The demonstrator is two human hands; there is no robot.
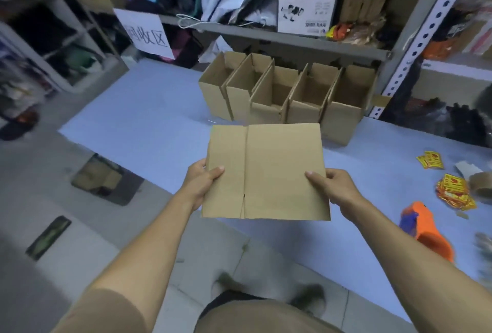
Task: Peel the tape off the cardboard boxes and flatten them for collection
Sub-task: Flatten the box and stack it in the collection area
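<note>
I hold the flattened cardboard box (266,171) in the air between my hands, over the blue mat (149,119). My left hand (203,182) grips its edge at nine o'clock, thumb on top, and my right hand (332,186) grips the edge at three o'clock, thumb likewise on top. At twelve o'clock, beyond it, a row of open boxes (287,95) stands on the mat.
</note>
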